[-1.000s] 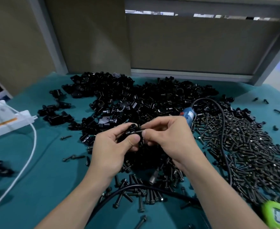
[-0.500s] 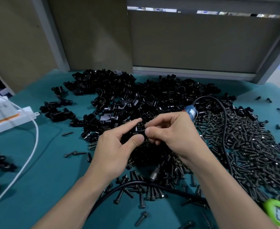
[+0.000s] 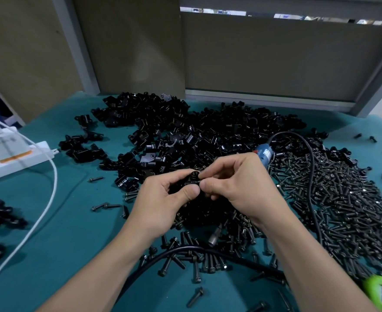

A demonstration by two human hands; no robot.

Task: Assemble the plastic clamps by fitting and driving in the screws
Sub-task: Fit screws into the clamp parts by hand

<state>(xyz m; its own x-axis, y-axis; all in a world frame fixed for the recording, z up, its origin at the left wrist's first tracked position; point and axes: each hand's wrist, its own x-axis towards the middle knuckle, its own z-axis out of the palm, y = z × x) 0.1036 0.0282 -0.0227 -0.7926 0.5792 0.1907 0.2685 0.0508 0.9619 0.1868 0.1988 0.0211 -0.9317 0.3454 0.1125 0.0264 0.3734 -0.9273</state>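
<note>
Grip: L hand [image 3: 160, 204] & R hand [image 3: 238, 186] pinch clamp [image 3: 192, 179]; axis unclear.

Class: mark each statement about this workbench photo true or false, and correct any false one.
1. The left hand and right hand both pinch one black clamp. True.
2. The screw pile lies left of the hands. False: it lies to their right.
3. The right hand grips the electric screwdriver. False: it lies among the screws, under that hand.
4. A white power strip sits at the far left. True.
</note>
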